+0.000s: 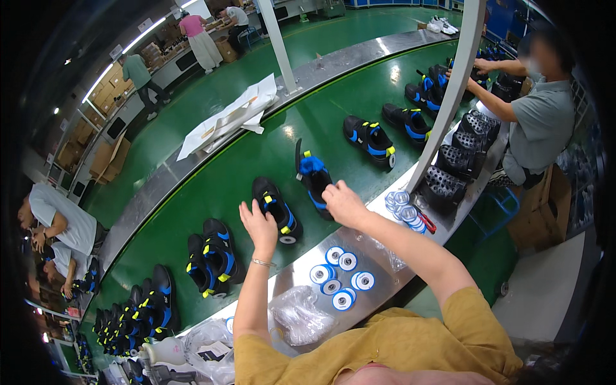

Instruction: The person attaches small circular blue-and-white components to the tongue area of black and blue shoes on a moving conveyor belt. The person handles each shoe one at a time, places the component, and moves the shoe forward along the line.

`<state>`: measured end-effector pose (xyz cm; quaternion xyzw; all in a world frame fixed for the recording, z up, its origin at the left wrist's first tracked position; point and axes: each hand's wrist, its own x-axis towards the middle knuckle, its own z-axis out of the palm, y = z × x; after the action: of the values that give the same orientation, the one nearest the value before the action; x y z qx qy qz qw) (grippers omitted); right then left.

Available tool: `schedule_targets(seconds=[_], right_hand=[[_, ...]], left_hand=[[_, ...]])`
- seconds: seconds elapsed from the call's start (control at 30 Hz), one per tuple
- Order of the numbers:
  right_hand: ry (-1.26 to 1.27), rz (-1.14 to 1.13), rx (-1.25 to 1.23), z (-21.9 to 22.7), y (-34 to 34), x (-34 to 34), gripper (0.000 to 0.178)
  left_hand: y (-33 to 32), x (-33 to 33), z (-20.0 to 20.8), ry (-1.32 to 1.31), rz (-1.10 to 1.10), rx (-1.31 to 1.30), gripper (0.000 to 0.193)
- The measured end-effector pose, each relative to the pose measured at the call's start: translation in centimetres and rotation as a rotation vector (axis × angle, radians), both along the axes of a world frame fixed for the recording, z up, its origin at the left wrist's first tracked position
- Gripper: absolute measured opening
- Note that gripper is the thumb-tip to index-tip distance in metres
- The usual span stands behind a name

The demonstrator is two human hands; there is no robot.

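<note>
- The right hand (344,202) gripped a black and blue shoe (314,178), tipped up on the green belt (256,154).
- The left hand (258,226) was open, just beside another black shoe (276,208).
- Tape rolls (340,276) lay on the tabletop (378,247).

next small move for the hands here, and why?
Probably bring the left hand down onto the near shoe. The right hand already grips the tilted shoe, whose blue tongue stands up, while the left is open, beside the near shoe but seemingly not gripping it. That shoe lies flat on the green belt, right at the fingertips.
</note>
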<state>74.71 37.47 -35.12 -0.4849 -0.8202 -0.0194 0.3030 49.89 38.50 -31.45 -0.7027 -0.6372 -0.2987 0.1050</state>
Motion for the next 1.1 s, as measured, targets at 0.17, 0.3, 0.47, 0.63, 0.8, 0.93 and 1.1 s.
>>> schedule_targets(seconds=[0.17, 0.3, 0.47, 0.63, 0.8, 0.93, 1.1], right_hand=[[0.32, 0.11, -0.284, 2.3, -1.7, 1.0, 0.029], [0.58, -0.126, -0.32, 2.9, 1.0, 0.4, 0.032], [0.545, -0.191, -0.377, 1.4, 4.0, -1.0, 0.035], [0.69, -0.155, -0.319, -0.2, 5.6, -0.6, 0.038], [0.754, -0.067, -0.376, -1.3, 5.9, -0.3, 0.032], [0.563, -0.013, -0.327, -0.1, 4.9, -1.0, 0.026], [0.344, 0.045, -0.369, 3.6, 4.1, 0.1, 0.036]], left_hand=[[-0.4, 7.0, 3.1, -0.244, -0.317, -0.076, 0.023], [2.3, 9.3, -0.1, -0.147, -0.114, -0.441, 0.038], [4.4, 9.6, -2.9, -0.225, -0.171, -0.14, 0.03], [3.9, 8.2, -1.7, -0.441, -0.218, -0.332, 0.025], [3.7, 8.1, -2.4, -0.857, -0.297, -0.324, 0.018], [3.9, 7.7, -3.3, -0.958, -0.336, -0.299, 0.018], [3.1, 7.9, -4.2, -0.762, -0.334, -0.283, 0.013]])
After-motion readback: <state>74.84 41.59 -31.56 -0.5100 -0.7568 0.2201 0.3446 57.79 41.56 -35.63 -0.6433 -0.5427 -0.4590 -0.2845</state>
